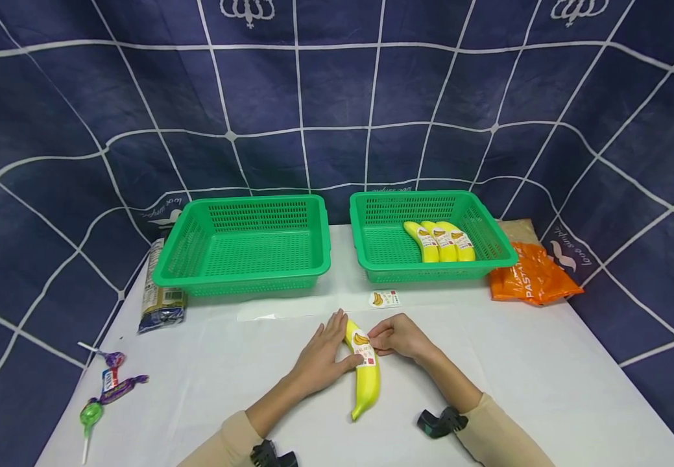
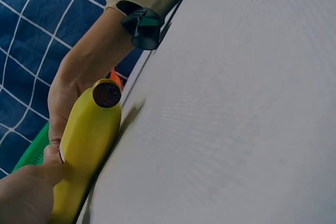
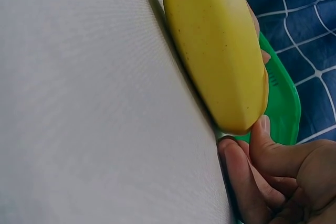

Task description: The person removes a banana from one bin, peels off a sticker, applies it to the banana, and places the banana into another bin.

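A yellow banana (image 1: 366,389) lies lengthwise on the white table, with a white label (image 1: 363,347) bearing a banana picture and red print. My left hand (image 1: 327,353) rests along its left side, fingers straight and thumb on the label. On the other side, my right hand (image 1: 401,337) has curled fingers, and its thumb touches the label's right edge. The right wrist view shows that thumb (image 3: 262,135) against the banana (image 3: 215,51), with the curled fingers low beside the table. The left wrist view shows the banana's dark cut end (image 2: 106,94).
Behind stand two green baskets: the left basket (image 1: 240,280) holds nothing visible, and the right basket (image 1: 436,272) holds three labelled bananas (image 1: 443,243). A label strip (image 1: 383,299) lies ahead. Lollipops (image 1: 91,412) and a bag (image 1: 161,301) lie left, an orange pasta bag (image 1: 529,272) right.
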Demonstrator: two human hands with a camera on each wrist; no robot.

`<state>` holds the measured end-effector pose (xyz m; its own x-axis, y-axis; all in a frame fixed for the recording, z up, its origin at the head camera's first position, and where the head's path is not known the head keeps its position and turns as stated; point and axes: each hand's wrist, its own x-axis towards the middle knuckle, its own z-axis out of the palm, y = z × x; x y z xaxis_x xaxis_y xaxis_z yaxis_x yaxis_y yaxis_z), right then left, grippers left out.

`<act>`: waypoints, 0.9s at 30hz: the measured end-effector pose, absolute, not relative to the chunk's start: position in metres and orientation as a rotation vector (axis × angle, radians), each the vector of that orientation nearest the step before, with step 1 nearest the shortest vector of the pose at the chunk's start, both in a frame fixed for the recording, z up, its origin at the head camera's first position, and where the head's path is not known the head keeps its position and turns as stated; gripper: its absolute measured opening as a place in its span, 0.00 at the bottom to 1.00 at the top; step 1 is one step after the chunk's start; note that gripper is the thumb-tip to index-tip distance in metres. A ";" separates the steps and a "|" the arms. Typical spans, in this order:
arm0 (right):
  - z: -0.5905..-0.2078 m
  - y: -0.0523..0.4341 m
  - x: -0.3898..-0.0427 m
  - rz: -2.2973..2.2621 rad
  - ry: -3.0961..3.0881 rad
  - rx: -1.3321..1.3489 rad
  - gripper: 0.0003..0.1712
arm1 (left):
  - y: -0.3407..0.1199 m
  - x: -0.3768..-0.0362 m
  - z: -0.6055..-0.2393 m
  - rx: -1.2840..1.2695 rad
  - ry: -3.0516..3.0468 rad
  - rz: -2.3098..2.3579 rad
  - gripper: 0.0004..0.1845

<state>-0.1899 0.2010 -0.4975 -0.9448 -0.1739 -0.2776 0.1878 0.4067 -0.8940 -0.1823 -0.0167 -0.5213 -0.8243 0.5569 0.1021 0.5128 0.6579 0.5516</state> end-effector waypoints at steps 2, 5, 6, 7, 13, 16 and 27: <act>-0.497 0.200 -0.190 -1.554 2.337 0.015 0.11 | -0.017 -0.181 -0.520 0.889 2.793 0.921 0.51; -0.497 0.200 -0.190 -1.557 2.325 0.017 0.12 | -0.020 -0.179 -0.518 0.858 2.804 0.951 0.52; -0.497 0.200 -0.190 -1.559 2.321 0.021 0.12 | -0.021 -0.178 -0.518 0.848 2.808 0.945 0.53; -0.497 0.199 -0.190 -1.556 2.323 0.023 0.12 | -0.022 -0.177 -0.517 0.844 2.810 0.938 0.54; -0.495 0.197 -0.187 -1.530 2.352 0.016 0.11 | -0.028 -0.173 -0.519 0.870 2.793 0.864 0.63; -0.494 0.197 -0.187 -1.520 2.361 0.000 0.11 | -0.029 -0.172 -0.519 0.889 2.787 0.854 0.65; -0.473 0.191 -0.176 -1.294 2.671 -0.129 0.17 | -0.030 -0.173 -0.519 0.892 2.774 0.833 0.65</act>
